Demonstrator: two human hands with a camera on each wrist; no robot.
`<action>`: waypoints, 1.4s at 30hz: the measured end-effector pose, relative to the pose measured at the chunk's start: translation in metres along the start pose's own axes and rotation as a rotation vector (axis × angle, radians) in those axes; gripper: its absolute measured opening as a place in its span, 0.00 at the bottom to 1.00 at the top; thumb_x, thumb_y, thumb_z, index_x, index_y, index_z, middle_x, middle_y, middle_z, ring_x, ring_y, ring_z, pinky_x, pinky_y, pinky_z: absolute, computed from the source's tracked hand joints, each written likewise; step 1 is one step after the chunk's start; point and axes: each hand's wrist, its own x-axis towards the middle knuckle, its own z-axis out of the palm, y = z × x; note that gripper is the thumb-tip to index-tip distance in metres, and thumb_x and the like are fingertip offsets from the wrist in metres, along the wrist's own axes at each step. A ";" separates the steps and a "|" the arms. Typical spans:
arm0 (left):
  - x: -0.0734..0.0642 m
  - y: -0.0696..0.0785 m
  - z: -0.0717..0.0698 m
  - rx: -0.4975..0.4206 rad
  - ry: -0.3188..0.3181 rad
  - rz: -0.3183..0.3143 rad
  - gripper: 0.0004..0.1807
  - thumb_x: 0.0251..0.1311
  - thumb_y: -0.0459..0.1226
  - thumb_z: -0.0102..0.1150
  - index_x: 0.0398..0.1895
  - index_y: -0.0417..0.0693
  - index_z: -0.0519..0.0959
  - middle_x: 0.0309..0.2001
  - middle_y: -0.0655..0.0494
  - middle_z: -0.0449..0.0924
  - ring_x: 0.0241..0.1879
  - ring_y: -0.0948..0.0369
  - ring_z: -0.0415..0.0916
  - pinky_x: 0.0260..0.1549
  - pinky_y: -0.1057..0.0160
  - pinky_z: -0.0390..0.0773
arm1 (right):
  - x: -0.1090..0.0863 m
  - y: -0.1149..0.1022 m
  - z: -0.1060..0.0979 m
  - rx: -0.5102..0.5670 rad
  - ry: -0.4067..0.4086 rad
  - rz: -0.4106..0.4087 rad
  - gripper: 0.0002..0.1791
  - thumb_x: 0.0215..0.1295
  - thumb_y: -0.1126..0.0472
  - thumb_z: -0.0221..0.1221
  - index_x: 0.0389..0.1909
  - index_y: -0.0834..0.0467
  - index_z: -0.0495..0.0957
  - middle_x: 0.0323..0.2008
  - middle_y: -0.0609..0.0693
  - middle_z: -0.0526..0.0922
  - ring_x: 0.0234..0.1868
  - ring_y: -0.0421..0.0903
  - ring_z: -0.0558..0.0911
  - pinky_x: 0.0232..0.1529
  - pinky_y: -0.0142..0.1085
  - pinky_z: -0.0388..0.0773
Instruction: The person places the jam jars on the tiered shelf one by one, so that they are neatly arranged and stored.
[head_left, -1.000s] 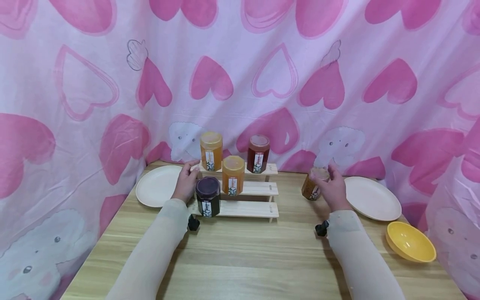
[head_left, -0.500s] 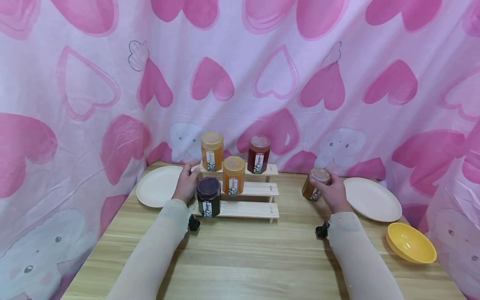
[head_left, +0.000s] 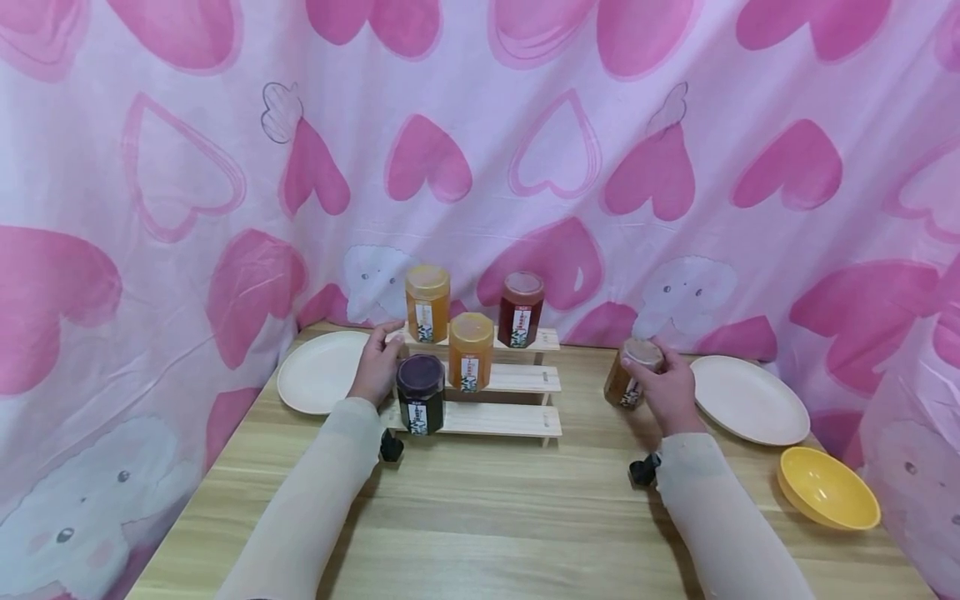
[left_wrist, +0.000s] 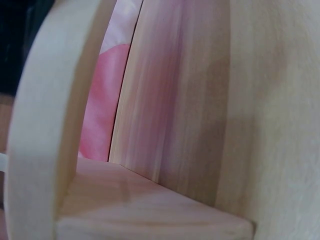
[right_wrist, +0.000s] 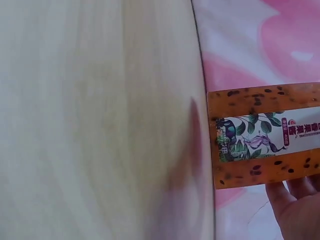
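Note:
In the head view my right hand (head_left: 670, 389) grips an amber jam jar (head_left: 624, 387) that leans slightly; I cannot tell whether its base touches the table. Dark seeds and a white label show on this jar in the right wrist view. My left hand (head_left: 375, 364) holds the left end of a three-tier wooden rack (head_left: 525, 378), thumb and forefinger at the top tier. On the rack stand a yellow jar (head_left: 427, 310) and a red jar (head_left: 521, 315) on top, an orange-yellow jar (head_left: 471, 357) mid-tier, and a dark purple jar (head_left: 422, 397) on the lowest tier.
White plates lie on both sides, a left plate (head_left: 306, 379) behind my left hand and a right plate (head_left: 757, 404) beside my right. A yellow bowl (head_left: 828, 492) sits near the right table edge. Behind the wooden table (head_left: 495, 525) hangs a pink heart-patterned curtain (head_left: 480, 108).
My right hand's fingers have closed round the amber jam jar, which has since shifted slightly toward me. My left hand stays at the rack, and the other jars stay in place.

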 end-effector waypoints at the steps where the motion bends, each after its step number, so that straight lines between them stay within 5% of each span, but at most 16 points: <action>1: 0.000 0.000 0.000 0.001 -0.001 -0.002 0.24 0.83 0.37 0.44 0.77 0.42 0.67 0.50 0.28 0.68 0.40 0.56 0.73 0.39 0.67 0.78 | -0.002 -0.002 0.000 0.000 0.008 -0.003 0.48 0.68 0.49 0.72 0.82 0.57 0.59 0.76 0.60 0.70 0.75 0.54 0.70 0.75 0.47 0.67; 7: -0.002 0.003 0.000 0.012 -0.003 -0.013 0.24 0.83 0.37 0.45 0.77 0.43 0.67 0.49 0.32 0.69 0.39 0.58 0.72 0.39 0.67 0.77 | -0.016 -0.020 0.002 0.026 0.048 -0.023 0.43 0.66 0.48 0.73 0.78 0.57 0.67 0.71 0.58 0.76 0.68 0.46 0.76 0.70 0.37 0.74; 13: -0.003 0.005 -0.002 0.026 0.006 -0.012 0.23 0.83 0.37 0.46 0.76 0.43 0.69 0.36 0.52 0.70 0.39 0.57 0.72 0.40 0.66 0.77 | -0.033 -0.041 0.003 -0.010 0.013 -0.042 0.41 0.66 0.46 0.73 0.76 0.54 0.70 0.67 0.56 0.78 0.63 0.42 0.77 0.67 0.39 0.76; 16: -0.004 0.006 -0.002 0.047 0.009 -0.014 0.23 0.83 0.37 0.46 0.76 0.43 0.68 0.47 0.45 0.75 0.49 0.50 0.72 0.47 0.63 0.74 | -0.042 -0.049 0.004 -0.016 -0.012 -0.042 0.43 0.66 0.45 0.73 0.77 0.55 0.68 0.68 0.56 0.77 0.65 0.44 0.76 0.69 0.41 0.75; 21: -0.005 0.006 -0.001 0.056 0.009 -0.021 0.23 0.83 0.37 0.45 0.76 0.43 0.68 0.64 0.38 0.68 0.59 0.42 0.66 0.53 0.59 0.68 | -0.057 -0.061 0.011 0.035 -0.043 -0.061 0.43 0.66 0.49 0.74 0.77 0.56 0.68 0.69 0.57 0.76 0.66 0.44 0.76 0.64 0.29 0.75; 27: -0.003 0.003 -0.001 0.030 0.009 -0.011 0.23 0.83 0.37 0.45 0.76 0.42 0.68 0.54 0.30 0.68 0.50 0.46 0.71 0.45 0.65 0.74 | -0.073 -0.073 0.024 0.086 -0.062 -0.097 0.39 0.66 0.56 0.74 0.75 0.58 0.71 0.64 0.56 0.78 0.60 0.39 0.79 0.55 0.22 0.77; 32: -0.001 0.002 -0.001 0.022 0.008 -0.010 0.23 0.83 0.37 0.46 0.75 0.43 0.69 0.44 0.38 0.69 0.41 0.55 0.72 0.40 0.66 0.77 | -0.086 -0.078 0.036 0.104 -0.087 -0.108 0.36 0.67 0.58 0.73 0.73 0.58 0.73 0.62 0.57 0.79 0.58 0.41 0.79 0.54 0.24 0.78; 37: -0.001 0.003 -0.002 0.036 0.013 -0.018 0.23 0.83 0.38 0.46 0.76 0.44 0.69 0.42 0.44 0.69 0.40 0.57 0.71 0.41 0.66 0.77 | -0.094 -0.079 0.050 0.101 -0.124 -0.105 0.36 0.66 0.56 0.74 0.73 0.56 0.74 0.62 0.57 0.79 0.59 0.43 0.79 0.54 0.25 0.79; 42: -0.003 0.005 -0.001 0.044 0.011 -0.024 0.23 0.83 0.38 0.46 0.76 0.44 0.69 0.42 0.39 0.69 0.42 0.56 0.72 0.41 0.65 0.76 | -0.101 -0.078 0.065 0.106 -0.153 -0.102 0.36 0.64 0.56 0.75 0.71 0.56 0.75 0.62 0.57 0.80 0.58 0.45 0.80 0.53 0.25 0.80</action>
